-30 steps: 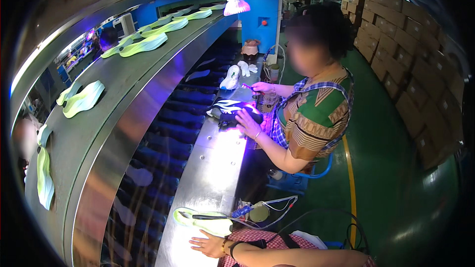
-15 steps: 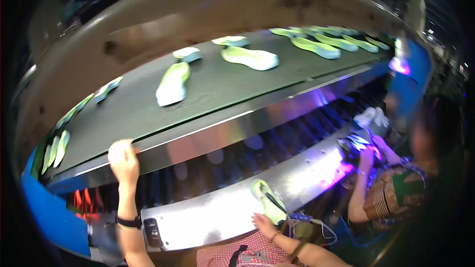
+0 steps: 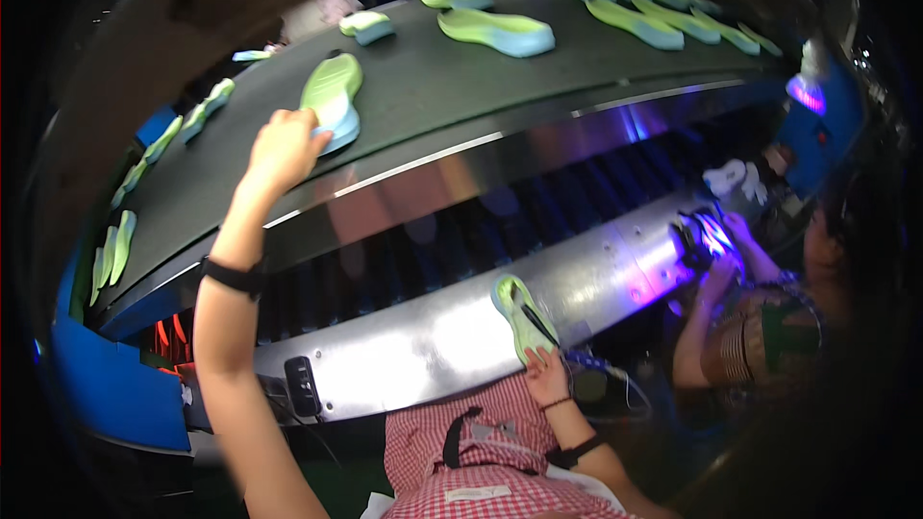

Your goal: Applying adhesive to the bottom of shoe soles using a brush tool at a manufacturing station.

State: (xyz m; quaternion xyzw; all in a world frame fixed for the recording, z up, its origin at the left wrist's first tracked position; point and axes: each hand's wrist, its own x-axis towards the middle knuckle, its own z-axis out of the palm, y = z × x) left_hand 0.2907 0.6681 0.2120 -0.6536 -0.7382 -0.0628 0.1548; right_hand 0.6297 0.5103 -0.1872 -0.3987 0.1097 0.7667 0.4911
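My left hand reaches over the belt and is closed around the near end of a shoe sole, green-yellow on top and pale blue along its side. The fingers cover part of its left edge. Lower down, my right hand lies at the near end of another green-yellow sole on the metal bench. Its fingers are loosely bent and apart, with the tips touching or very close to that sole's edge. A slim black strip runs along this sole; what it is I cannot make out.
The dark conveyor belt carries several more soles, some bunched at far right. A black box-shaped device sits on the metal bench. To the right, another person handles a shoe under purple light, near white shoe parts.
My left hand has moved up and right from the belt's front edge and taken hold of a sole. My right hand has slid to the bench sole's near end. The view has tilted.
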